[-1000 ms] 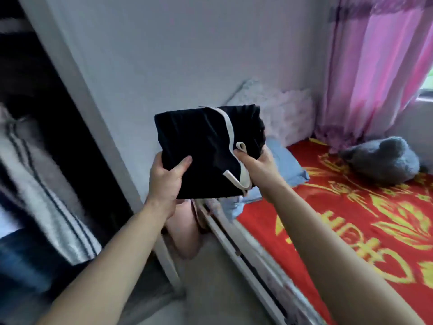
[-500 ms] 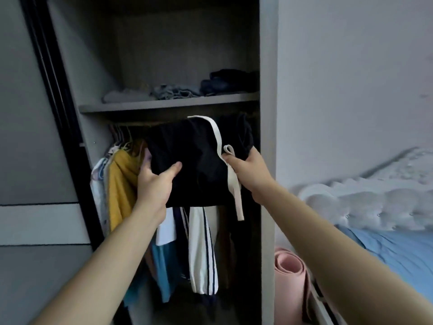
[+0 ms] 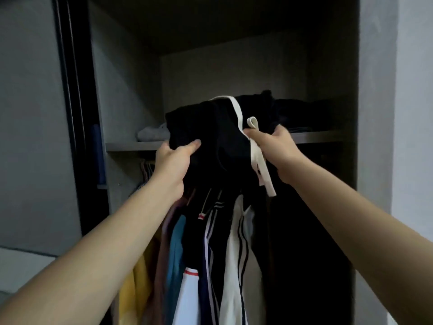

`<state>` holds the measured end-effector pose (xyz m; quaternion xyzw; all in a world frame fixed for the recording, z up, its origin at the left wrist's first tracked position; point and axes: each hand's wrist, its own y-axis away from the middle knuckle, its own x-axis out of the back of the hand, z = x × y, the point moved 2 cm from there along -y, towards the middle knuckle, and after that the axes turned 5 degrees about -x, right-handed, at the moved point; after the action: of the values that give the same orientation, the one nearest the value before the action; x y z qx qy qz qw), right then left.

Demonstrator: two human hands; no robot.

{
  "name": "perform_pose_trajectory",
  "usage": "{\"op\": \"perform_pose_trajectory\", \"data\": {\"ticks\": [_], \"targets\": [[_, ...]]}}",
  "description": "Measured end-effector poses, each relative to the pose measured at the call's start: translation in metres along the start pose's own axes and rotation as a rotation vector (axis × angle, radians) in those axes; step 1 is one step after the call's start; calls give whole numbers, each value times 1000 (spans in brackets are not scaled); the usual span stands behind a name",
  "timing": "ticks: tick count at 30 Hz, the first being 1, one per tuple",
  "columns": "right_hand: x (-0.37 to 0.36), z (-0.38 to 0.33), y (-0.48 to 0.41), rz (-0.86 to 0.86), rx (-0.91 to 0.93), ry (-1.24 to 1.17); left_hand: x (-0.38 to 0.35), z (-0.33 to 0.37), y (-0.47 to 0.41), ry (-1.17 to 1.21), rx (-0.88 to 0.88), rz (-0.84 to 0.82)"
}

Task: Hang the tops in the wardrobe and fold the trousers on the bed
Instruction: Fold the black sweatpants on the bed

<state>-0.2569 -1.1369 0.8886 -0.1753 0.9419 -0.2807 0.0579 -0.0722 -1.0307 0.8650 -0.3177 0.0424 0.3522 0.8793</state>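
While raised at the wardrobe shelf (image 3: 314,136), the folded black trousers (image 3: 210,134) were gripped by both hands. The left hand (image 3: 174,160) was clamped with its thumb on top; the right hand (image 3: 274,146) pinched the white drawstring (image 3: 255,158).

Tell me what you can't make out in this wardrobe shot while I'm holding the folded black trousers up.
Head view throughout.
Fingers of the left hand and right hand: behind the folded black trousers.
Dark pile on the shelf: too dim to tell garments apart.
Hanging clothes: hems cut off by the bottom edge; rail hidden by trousers and hands.
Whether the trousers touch the shelf: unclear.
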Motion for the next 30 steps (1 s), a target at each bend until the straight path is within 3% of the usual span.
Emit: {"op": "perform_pose_trajectory", "data": {"ticks": [6,17,25,30], "targets": [[-51,-24,-83,-12,30,115,10,13,-100,-5,-24,34],[-176,-41,-216,-73,28,239,51,5,-307,66,53,-205],[-267,-7,-335,183,29,286,88,-12,-445,23,-43,-156],[-296,8,-380,196,-17,245,98,-28,-498,-38,20,-118]]}}
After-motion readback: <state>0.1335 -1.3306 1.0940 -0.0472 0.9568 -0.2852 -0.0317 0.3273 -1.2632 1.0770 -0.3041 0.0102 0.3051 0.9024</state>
